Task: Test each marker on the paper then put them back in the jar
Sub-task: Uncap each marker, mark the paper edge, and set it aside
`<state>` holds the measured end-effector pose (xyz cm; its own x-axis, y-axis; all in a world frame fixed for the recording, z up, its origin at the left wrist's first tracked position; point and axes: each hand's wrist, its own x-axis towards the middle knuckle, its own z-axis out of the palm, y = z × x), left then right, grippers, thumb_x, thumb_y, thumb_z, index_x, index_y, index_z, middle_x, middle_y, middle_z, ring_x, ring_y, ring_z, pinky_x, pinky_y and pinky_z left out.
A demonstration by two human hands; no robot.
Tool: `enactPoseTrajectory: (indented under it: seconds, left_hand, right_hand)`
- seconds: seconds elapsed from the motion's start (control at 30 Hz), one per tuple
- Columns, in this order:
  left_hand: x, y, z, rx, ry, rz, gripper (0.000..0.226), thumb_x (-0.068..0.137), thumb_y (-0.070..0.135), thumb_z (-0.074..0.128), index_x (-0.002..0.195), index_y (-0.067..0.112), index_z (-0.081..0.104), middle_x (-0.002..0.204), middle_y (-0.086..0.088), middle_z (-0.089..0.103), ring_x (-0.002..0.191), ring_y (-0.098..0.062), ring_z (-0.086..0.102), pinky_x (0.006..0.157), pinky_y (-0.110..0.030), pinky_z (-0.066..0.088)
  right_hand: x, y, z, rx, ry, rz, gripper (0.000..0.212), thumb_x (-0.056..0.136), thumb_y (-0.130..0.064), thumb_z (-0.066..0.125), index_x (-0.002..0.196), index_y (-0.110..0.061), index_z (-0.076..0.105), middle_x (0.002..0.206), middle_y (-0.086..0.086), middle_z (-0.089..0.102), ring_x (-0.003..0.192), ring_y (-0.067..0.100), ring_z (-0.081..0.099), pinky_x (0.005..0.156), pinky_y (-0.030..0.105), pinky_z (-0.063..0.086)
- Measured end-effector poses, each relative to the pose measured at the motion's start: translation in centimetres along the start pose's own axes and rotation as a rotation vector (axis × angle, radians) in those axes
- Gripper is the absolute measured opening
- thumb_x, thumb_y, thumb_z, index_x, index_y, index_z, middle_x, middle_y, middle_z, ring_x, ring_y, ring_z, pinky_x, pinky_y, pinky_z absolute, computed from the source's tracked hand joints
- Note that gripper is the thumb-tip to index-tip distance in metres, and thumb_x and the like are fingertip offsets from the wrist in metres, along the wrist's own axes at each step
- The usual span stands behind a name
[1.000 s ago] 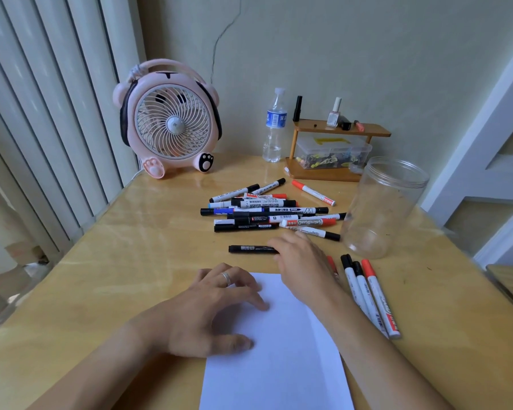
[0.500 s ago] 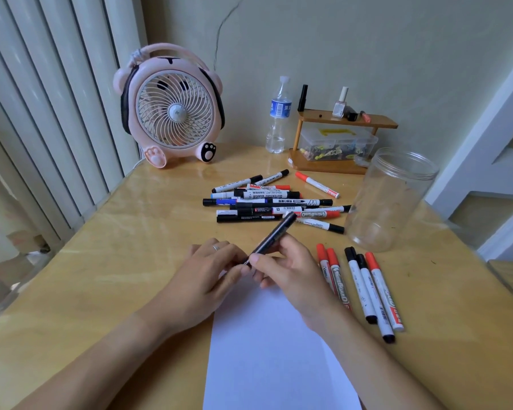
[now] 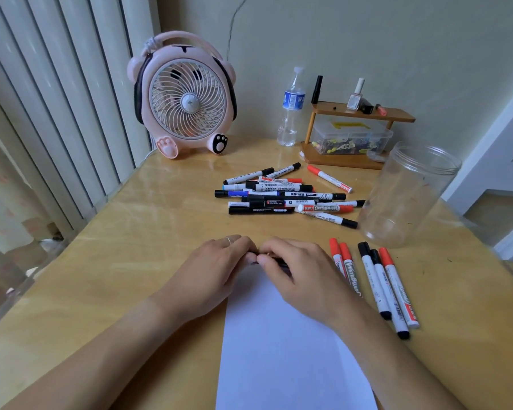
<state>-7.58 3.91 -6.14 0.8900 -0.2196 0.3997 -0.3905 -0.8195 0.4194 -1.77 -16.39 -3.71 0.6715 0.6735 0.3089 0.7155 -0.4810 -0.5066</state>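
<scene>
My left hand (image 3: pixel 214 267) and my right hand (image 3: pixel 299 273) meet fingertip to fingertip at the top edge of the white paper (image 3: pixel 285 350). Both pinch a black marker (image 3: pixel 282 264), which is almost wholly hidden under the fingers. A pile of several markers (image 3: pixel 282 196) lies further back in the middle of the table. To the right of the paper lie several more markers (image 3: pixel 379 285) side by side, with red and black caps. The clear plastic jar (image 3: pixel 403 196) stands open and holds nothing, at the right.
A pink desk fan (image 3: pixel 187 99) stands at the back left, with a water bottle (image 3: pixel 290 108) beside it. A small wooden shelf (image 3: pixel 359 137) with a clear box and nail polish sits at the back right. The wooden table (image 3: pixel 116 261) meets vertical blinds on the left.
My right hand picked a black marker up off the table and brought it to the paper's top edge. My left hand left the paper and took hold of the marker's other end.
</scene>
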Motion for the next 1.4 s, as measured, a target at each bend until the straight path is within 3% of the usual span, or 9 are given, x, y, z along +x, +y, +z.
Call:
enactPoseTrajectory:
  seconds: [0.2, 0.37, 0.67, 0.83, 0.93, 1.0, 1.17, 1.27, 1.4]
  left_hand:
    - [-0.1, -0.2, 0.0, -0.022, -0.103, -0.068, 0.040, 0.104, 0.056, 0.020, 0.083, 0.031, 0.043, 0.067, 0.012, 0.046, 0.065, -0.008, 0.045, 0.062, -0.035, 0.036]
    - [0.2, -0.2, 0.2, 0.022, -0.021, -0.009, 0.041, 0.108, 0.050, 0.021, 0.089, 0.024, 0.047, 0.073, 0.010, 0.053, 0.065, -0.012, 0.047, 0.068, -0.041, 0.044]
    - [0.4, -0.2, -1.4, 0.265, 0.141, 0.072, 0.031, 0.110, 0.036, 0.028, 0.096, 0.019, 0.051, 0.086, 0.009, 0.053, 0.072, -0.017, 0.050, 0.069, -0.039, 0.038]
    - [0.3, -1.3, -1.9, 0.050, 0.170, -0.110, 0.016, 0.107, 0.032, 0.041, 0.097, 0.021, 0.047, 0.086, 0.012, 0.047, 0.077, -0.010, 0.044, 0.070, -0.038, 0.032]
    - [0.2, -1.2, -1.0, -0.002, 0.117, -0.184, 0.009, 0.104, 0.023, 0.043, 0.097, 0.017, 0.044, 0.086, 0.005, 0.049, 0.080, -0.016, 0.043, 0.069, -0.036, 0.031]
    - [0.2, -0.9, -0.7, -0.071, 0.110, -0.235, 0.004, 0.100, 0.017, 0.038, 0.099, 0.018, 0.042, 0.085, 0.004, 0.048, 0.084, -0.012, 0.043, 0.071, -0.033, 0.030]
    - [-0.2, -0.5, -0.4, 0.052, -0.068, -0.236, 0.041, 0.091, 0.052, 0.032, 0.124, 0.033, 0.046, 0.099, 0.011, 0.037, 0.101, -0.014, 0.038, 0.089, -0.036, 0.033]
    - [-0.5, -0.8, -0.4, 0.174, -0.211, -0.233, 0.078, 0.075, 0.090, 0.043, 0.137, 0.043, 0.033, 0.111, 0.011, 0.032, 0.108, -0.013, 0.033, 0.092, -0.036, 0.030]
    - [-0.6, -0.5, -0.5, 0.199, -0.233, -0.216, 0.086, 0.065, 0.096, 0.050, 0.134, 0.049, 0.029, 0.111, 0.010, 0.028, 0.109, -0.014, 0.031, 0.091, -0.036, 0.028]
  right_hand:
    - [-0.2, 0.3, 0.6, -0.237, -0.060, -0.075, 0.024, 0.099, -0.052, 0.050, 0.097, -0.029, 0.058, 0.077, -0.008, 0.045, 0.076, 0.014, 0.044, 0.062, 0.035, 0.042]
    - [0.0, 0.0, 1.1, -0.386, 0.117, -0.129, 0.033, 0.097, -0.054, 0.043, 0.083, -0.025, 0.048, 0.062, -0.005, 0.047, 0.056, 0.025, 0.046, 0.046, 0.032, 0.033]
    - [-0.1, 0.7, 0.7, -0.392, 0.180, -0.020, 0.044, 0.097, -0.068, 0.033, 0.078, -0.028, 0.033, 0.052, -0.002, 0.049, 0.051, 0.034, 0.050, 0.047, 0.033, 0.030]
    - [-0.1, 1.2, -0.4, 0.179, 0.267, 0.221, 0.030, 0.103, -0.043, 0.039, 0.091, -0.020, 0.055, 0.065, -0.012, 0.056, 0.057, 0.012, 0.046, 0.056, 0.037, 0.038]
    - [0.0, 0.7, -0.8, 0.509, 0.297, 0.236, 0.026, 0.108, -0.019, 0.043, 0.130, -0.027, 0.054, 0.089, 0.000, 0.070, 0.058, 0.025, 0.062, 0.055, 0.033, 0.051]
    - [0.0, 0.2, -0.8, 0.676, 0.338, 0.220, 0.027, 0.109, -0.008, 0.043, 0.131, -0.022, 0.053, 0.098, 0.011, 0.072, 0.058, 0.033, 0.066, 0.054, 0.028, 0.052]
    - [0.4, -0.4, -0.2, 1.278, 0.294, 0.413, 0.041, 0.104, 0.003, 0.037, 0.131, -0.012, 0.064, 0.115, 0.018, 0.075, 0.088, 0.038, 0.076, 0.076, 0.035, 0.061]
    - [0.5, 0.0, 0.4, 1.193, 0.288, 0.394, 0.029, 0.101, -0.003, 0.052, 0.126, -0.011, 0.063, 0.099, 0.011, 0.076, 0.082, 0.027, 0.074, 0.072, 0.028, 0.056]
    - [0.4, 0.1, 0.3, 0.975, 0.316, 0.414, 0.014, 0.099, -0.028, 0.064, 0.099, -0.015, 0.069, 0.067, 0.004, 0.050, 0.058, 0.016, 0.044, 0.054, 0.024, 0.035]
